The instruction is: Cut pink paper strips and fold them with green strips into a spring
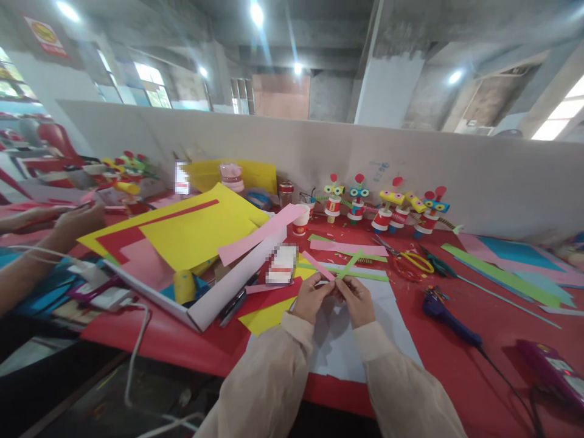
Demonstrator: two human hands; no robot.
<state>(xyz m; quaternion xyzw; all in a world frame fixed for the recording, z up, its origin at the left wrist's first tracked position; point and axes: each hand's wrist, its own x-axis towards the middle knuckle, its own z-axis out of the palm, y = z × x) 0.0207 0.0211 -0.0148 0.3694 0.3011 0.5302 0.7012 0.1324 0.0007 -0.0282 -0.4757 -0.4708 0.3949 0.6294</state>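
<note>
Over white paper sheets (335, 353), my left hand (312, 297) pinches the lower end of a pink paper strip (318, 266). Close against it, my right hand (356, 299) grips a green paper strip (349, 264). The strips meet at my fingertips and spread apart upward in a V; whether they are joined there is hidden by my fingers. Behind them lie more cut strips, among them a wide pink strip (349, 247). Left of my hands are red and yellow paper pieces (269, 311).
Paper-cup figures (333, 204) stand along the partition. Yellow-handled scissors (417, 261), green-handled pliers (440, 263) and a blue glue gun (449, 316) with a cord lie to the right. A white box (198, 319) piled with coloured paper stands left. Another person's hand (82, 222) is at far left.
</note>
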